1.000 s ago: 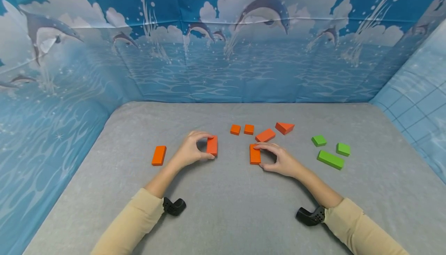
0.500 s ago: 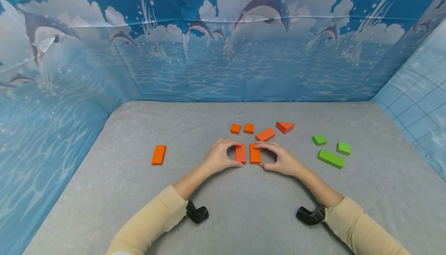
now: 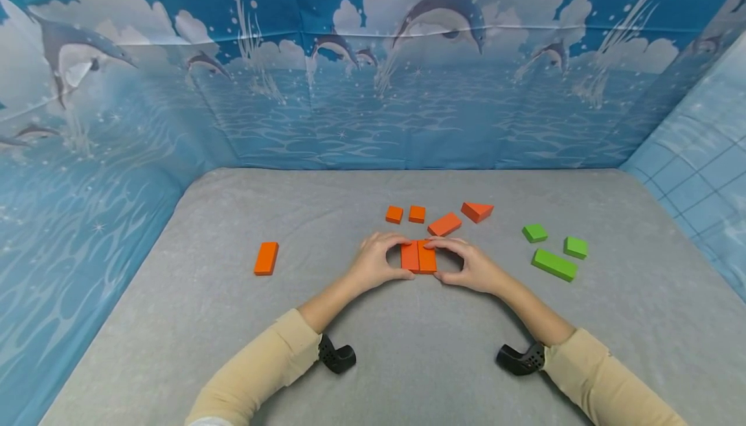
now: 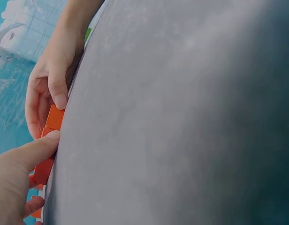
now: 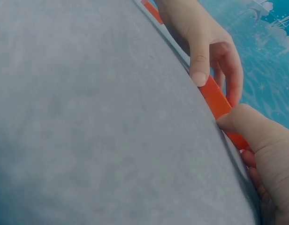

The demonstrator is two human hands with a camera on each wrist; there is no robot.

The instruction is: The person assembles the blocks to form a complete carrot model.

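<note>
Two oblong blocks lie side by side at the middle of the grey table, their long sides touching. My left hand pinches the red-orange block between thumb and fingers at its near and far ends. In the same way my right hand grips the orange block. Seen from the left wrist, the red-orange block sits under my left thumb, against the orange block. The right wrist view also has the orange block at my right thumb; parts of both blocks are covered by fingers.
Beyond the hands lie two small orange blocks, a tilted red-orange block and a triangular block. Another orange block lies alone at left. Green blocks are at right. A dolphin-printed curtain borders the grey table.
My left hand has slid the red-orange block rightward across the table until it meets the orange block. My right hand has stayed in place, holding its block.
</note>
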